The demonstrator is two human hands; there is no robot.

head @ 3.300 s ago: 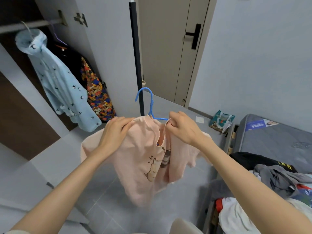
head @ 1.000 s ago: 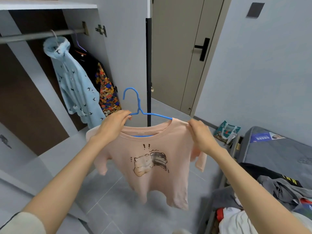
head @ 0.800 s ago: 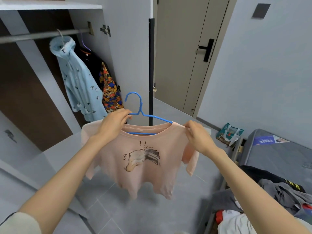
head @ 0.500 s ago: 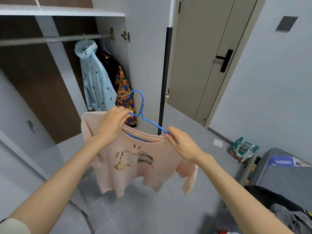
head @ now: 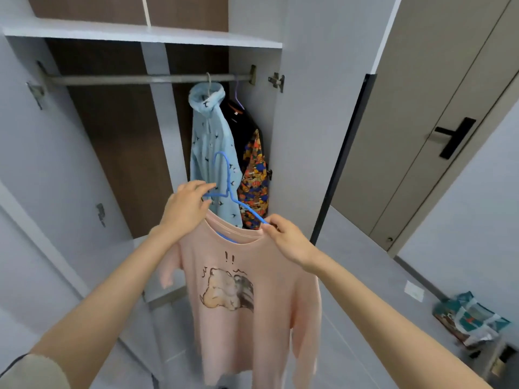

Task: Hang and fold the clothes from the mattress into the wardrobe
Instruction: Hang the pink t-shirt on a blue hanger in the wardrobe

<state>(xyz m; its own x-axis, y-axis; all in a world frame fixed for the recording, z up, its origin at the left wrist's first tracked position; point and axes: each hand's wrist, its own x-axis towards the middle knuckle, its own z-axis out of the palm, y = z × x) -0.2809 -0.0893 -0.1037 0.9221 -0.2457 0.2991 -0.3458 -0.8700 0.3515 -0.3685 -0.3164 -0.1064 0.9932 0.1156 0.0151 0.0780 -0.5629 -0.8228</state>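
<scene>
A pink T-shirt (head: 247,318) with a cartoon print hangs on a blue hanger (head: 226,189) in front of me. My left hand (head: 185,209) grips the hanger's left arm by the shirt's shoulder. My right hand (head: 283,240) pinches the right arm of the hanger together with the collar. The hanger's hook points up, well below the wardrobe rail (head: 126,79). The open wardrobe (head: 118,141) stands straight ahead.
On the rail's right end hang a light blue bird-print shirt (head: 210,141), a black garment (head: 244,127) and a bright patterned one (head: 255,181). A white shelf (head: 140,33) runs above the rail. A closed door (head: 421,130) is at right, a bag (head: 469,321) on the floor.
I have turned left toward the wardrobe and carried the shirt closer to it. My right hand slid along the hanger toward the collar. The mattress has left the view.
</scene>
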